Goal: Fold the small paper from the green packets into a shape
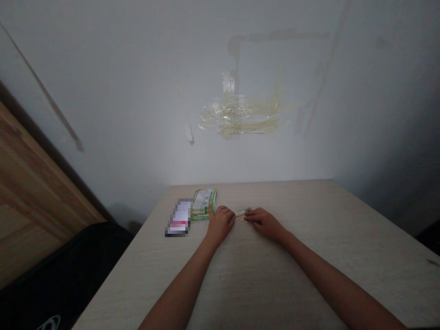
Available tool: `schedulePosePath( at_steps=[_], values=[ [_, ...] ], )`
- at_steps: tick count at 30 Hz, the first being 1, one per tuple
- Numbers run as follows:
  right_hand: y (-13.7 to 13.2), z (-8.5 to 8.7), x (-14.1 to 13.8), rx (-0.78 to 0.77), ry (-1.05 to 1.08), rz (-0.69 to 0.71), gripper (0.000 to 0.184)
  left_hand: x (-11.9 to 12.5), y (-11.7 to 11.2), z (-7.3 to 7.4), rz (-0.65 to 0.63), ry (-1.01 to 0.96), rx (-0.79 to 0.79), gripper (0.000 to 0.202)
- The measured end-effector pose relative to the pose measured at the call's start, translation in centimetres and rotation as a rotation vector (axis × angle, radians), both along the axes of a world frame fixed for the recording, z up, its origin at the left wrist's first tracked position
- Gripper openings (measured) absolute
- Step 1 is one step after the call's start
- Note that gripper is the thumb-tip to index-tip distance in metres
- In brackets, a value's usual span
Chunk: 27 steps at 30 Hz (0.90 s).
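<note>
A small flat packet [242, 214], printed white, yellow and green, lies between my two hands low over the table. My right hand [264, 222] pinches its right end, the fingers covering part of it. My left hand [222, 223] has its fingers curled and meets the packet's left end; how much it grips is partly hidden. The outer finger of that hand sticks out against the edge of a stack of green and white printed packets [203, 201]. The small packet's print is too small to read.
Left of the stack lies a phone-like slab [179, 217], its screen blurred by pixels. The pale wooden table [261, 284] meets a grey wall [144, 91] with peeling clear tape [245, 112]. A black bag-like thing [72, 275] and wooden boards [30, 183] stand at left.
</note>
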State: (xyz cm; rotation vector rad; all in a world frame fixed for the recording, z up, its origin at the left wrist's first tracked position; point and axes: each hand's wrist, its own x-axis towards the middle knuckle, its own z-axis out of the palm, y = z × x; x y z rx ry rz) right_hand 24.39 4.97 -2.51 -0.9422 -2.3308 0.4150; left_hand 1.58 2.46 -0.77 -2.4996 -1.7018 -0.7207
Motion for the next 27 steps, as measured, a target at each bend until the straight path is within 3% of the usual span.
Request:
schedulePosePath(
  at_steps=[10,20,27],
  values=[
    [-0.5,0.5,-0.3,0.008,0.024,0.02,0.042,0.0,0.3,-0.1,0.101,-0.102,-0.068,0.011],
    [-0.5,0.4,-0.3,0.009,0.031,0.022,0.044,0.9,-0.1,0.7,0.137,-0.049,-0.051,0.009],
    [-0.4,0.4,-0.4,0.017,0.036,0.033,0.041,1.6,-0.3,0.5,0.162,-0.01,-0.02,0.018]
  ],
)
